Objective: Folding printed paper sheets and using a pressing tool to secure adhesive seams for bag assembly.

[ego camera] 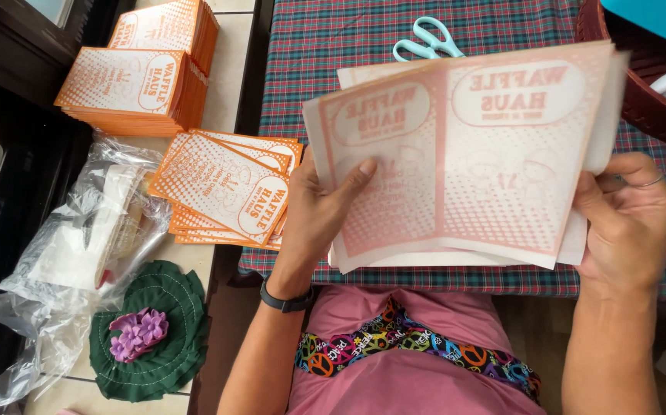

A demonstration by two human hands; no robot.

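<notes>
A thin stack of translucent paper sheets (pixel 464 154), printed in pale orange with dotted panels, is being held up above the plaid-covered tabletop (pixel 333 46). The left hand (pixel 318 211) is pinching the stack's left edge, thumb lying across the front. The right hand (pixel 629 219) is gripping the right edge, fingers (pixel 641 173) curled around it. Teal-handled scissors (pixel 429 38) are lying beyond the sheets. Orange printed paper bags (pixel 225 188) are sitting fanned out to the left.
</notes>
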